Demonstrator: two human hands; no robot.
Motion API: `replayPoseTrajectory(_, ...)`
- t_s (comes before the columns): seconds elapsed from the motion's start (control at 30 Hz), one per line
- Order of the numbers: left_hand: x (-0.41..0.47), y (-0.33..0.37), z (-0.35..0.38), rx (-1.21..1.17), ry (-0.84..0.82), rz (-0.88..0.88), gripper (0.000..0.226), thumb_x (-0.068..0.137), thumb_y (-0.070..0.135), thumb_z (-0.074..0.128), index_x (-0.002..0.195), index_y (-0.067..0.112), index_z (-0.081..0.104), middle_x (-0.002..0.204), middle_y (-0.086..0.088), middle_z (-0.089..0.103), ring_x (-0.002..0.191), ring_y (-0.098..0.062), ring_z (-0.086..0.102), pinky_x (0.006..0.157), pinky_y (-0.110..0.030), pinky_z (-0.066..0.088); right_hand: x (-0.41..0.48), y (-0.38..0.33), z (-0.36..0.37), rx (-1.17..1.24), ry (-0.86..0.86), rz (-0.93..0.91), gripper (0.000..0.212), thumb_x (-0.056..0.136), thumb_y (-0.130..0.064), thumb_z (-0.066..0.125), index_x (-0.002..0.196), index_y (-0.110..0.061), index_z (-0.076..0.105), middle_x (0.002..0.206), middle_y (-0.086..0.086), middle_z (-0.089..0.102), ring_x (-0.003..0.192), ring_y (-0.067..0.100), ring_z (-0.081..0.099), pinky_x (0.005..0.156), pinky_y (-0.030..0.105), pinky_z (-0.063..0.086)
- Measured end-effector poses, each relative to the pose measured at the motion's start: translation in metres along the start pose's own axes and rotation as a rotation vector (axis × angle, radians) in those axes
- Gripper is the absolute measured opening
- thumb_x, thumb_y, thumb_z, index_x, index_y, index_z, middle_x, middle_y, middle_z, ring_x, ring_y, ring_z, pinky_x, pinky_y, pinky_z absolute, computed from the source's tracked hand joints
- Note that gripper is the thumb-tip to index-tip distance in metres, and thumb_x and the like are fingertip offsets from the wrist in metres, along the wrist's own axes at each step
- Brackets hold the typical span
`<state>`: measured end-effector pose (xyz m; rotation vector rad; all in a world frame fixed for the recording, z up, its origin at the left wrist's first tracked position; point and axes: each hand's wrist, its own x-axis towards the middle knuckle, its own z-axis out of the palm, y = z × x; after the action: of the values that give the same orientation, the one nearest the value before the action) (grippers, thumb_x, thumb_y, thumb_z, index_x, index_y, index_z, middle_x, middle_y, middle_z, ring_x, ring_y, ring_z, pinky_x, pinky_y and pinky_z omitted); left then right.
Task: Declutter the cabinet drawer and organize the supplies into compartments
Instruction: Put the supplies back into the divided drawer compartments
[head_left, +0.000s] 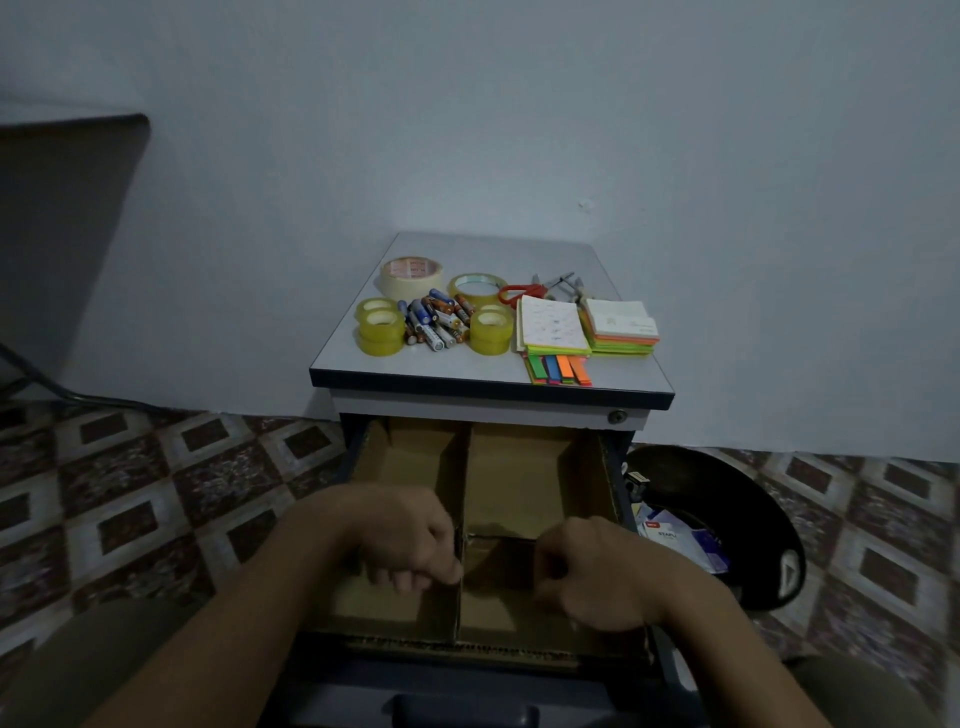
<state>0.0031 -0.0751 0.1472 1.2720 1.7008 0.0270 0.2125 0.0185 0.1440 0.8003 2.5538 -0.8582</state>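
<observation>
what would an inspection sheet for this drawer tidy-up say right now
surface: cabinet top holds the supplies; drawer below is open.
job's things: cardboard dividers in the drawer, visible compartments bare; tape rolls, batteries, scissors, sticky notes on top.
clutter: paper packaging in the black bin beside the cabinet.
hands: left hand pinches the dividers' centre wall; right hand curled at the cross piece, grip unclear.
cables: dark cable on the floor, far left.
surroundings: patterned floor tiles, plain wall.

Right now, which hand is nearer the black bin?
Right. The right hand is on the right of the drawer, next to the bin; the left hand is at the centre cardboard divider.
</observation>
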Motion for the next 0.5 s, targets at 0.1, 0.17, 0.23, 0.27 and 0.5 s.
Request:
replayPoseTrajectory(0.1, -0.004, 0.006, -0.003, 0.009, 0.129, 0.086, 0.015, 0.098, 0.036, 0.056, 0.103, 0.023, 0.063, 0.1, 0.0, 0.066, 0.088, -0.011, 0.062, 0.084, -0.03, 0.051, 0.004, 0.0, -0.008, 0.006, 0.084, -0.013, 0.008, 0.098, -0.032, 0.056, 0.092, -0.036, 0.053, 0.096, -0.011, 0.059, 0.086, 0.004, 0.059, 0.068, 0.019, 0.042)
replayPoseTrajectory(0.17, -0.009, 0.01, -0.006, 0.022, 0.184, 0.105, 0.015, 0.098, 0.038, 0.056, 0.1, 0.025, 0.063, 0.1, 0.002, 0.067, 0.09, -0.011, 0.064, 0.087, -0.032, 0.052, 0.007, -0.001, -0.013, -0.001, 0.127, -0.018, 0.002, 0.098, -0.033, 0.054, 0.1, -0.034, 0.054, 0.101, -0.01, 0.059, 0.091, 0.004, 0.058, 0.072, 0.02, 0.045)
replayPoseTrajectory(0.23, -0.014, 0.014, -0.01, 0.04, 0.25, 0.124, 0.017, 0.098, 0.04, 0.056, 0.1, 0.025, 0.065, 0.098, 0.002, 0.069, 0.091, -0.013, 0.066, 0.09, -0.035, 0.054, 0.01, -0.002, -0.017, -0.014, 0.157, -0.013, 0.007, 0.099, -0.033, 0.054, 0.105, -0.031, 0.056, 0.105, -0.009, 0.059, 0.094, 0.005, 0.059, 0.075, 0.02, 0.047)
replayPoseTrajectory(0.27, -0.016, 0.016, -0.012, 0.043, 0.283, 0.135, 0.018, 0.097, 0.04, 0.056, 0.099, 0.025, 0.065, 0.096, 0.002, 0.069, 0.09, -0.012, 0.066, 0.089, -0.035, 0.054, 0.012, -0.002, -0.019, -0.019, 0.171, -0.011, 0.008, 0.099, -0.033, 0.054, 0.106, -0.031, 0.056, 0.105, -0.009, 0.059, 0.093, 0.005, 0.059, 0.074, 0.019, 0.046)
replayPoseTrajectory(0.5, -0.026, 0.024, -0.031, 0.025, 0.493, 0.158, 0.013, 0.097, 0.04, 0.058, 0.094, 0.029, 0.064, 0.09, 0.008, 0.064, 0.081, -0.005, 0.06, 0.07, -0.024, 0.048, 0.025, -0.011, -0.034, -0.055, 0.288, -0.056, 0.003, 0.098, -0.031, 0.055, 0.1, -0.033, 0.056, 0.097, -0.011, 0.061, 0.086, 0.002, 0.06, 0.07, 0.017, 0.044)
